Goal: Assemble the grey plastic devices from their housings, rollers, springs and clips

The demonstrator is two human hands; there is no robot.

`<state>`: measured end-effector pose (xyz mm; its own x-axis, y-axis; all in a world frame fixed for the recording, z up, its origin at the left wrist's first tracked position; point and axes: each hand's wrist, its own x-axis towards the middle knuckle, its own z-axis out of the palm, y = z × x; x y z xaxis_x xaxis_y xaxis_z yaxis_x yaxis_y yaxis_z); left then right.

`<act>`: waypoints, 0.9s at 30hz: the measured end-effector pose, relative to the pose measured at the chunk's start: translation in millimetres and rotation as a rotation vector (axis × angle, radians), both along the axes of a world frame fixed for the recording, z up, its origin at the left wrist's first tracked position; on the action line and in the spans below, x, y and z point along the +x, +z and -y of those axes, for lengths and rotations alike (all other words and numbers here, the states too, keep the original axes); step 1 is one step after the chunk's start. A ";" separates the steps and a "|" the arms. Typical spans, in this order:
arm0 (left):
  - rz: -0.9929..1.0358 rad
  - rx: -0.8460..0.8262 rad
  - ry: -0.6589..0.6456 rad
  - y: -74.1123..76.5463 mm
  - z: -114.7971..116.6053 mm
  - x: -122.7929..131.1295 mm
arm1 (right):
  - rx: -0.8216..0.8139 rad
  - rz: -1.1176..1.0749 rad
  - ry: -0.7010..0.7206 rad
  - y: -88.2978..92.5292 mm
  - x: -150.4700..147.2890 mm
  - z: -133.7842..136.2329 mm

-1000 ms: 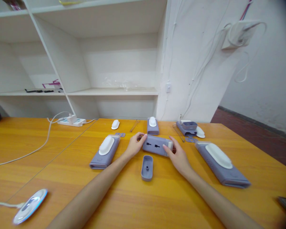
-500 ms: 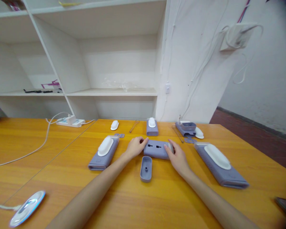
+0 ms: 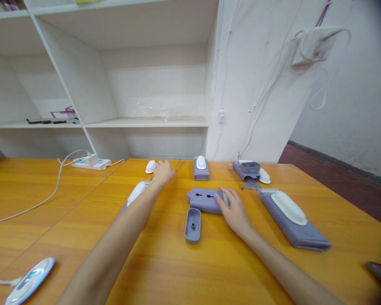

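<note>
My right hand (image 3: 233, 207) grips the right end of a flat grey-purple plastic housing (image 3: 205, 200) with two black slots on top. In front of the housing lies a small grey-purple oval tray (image 3: 193, 226) with a round post inside. My left hand (image 3: 164, 171) reaches over the far side of the table, fingers stretched out and nothing visible in them. Just left of its fingers is a white oval cap (image 3: 150, 166); to its right lies a thin coil spring (image 3: 179, 164). My left forearm partly hides another housing with a white oval piece (image 3: 137, 192).
A larger grey-purple unit with a white top (image 3: 290, 207) lies to the right. Farther back stand a small unit (image 3: 201, 174) and a stack of parts (image 3: 249, 169). A glowing white disc (image 3: 31, 279) with a cable and a power strip (image 3: 92, 162) are at left.
My left hand has let go of the left end of the housing and moved left and away, near the white cap. That end, with its tabs, now shows. My right hand stays on the housing.
</note>
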<state>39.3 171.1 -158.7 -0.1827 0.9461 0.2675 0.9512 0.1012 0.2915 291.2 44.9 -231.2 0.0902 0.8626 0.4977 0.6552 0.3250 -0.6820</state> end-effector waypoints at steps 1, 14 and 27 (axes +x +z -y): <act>-0.008 -0.007 0.053 0.4 -6.5 -5.1 | 0.003 -0.002 0.008 -0.4 0.3 -0.2; -0.032 -0.137 0.372 -28.1 -43.4 -51.4 | -0.019 0.004 0.046 1.2 1.5 0.3; -0.046 0.031 0.107 13.7 -22.7 -41.3 | -0.016 -0.003 0.041 1.4 1.7 0.7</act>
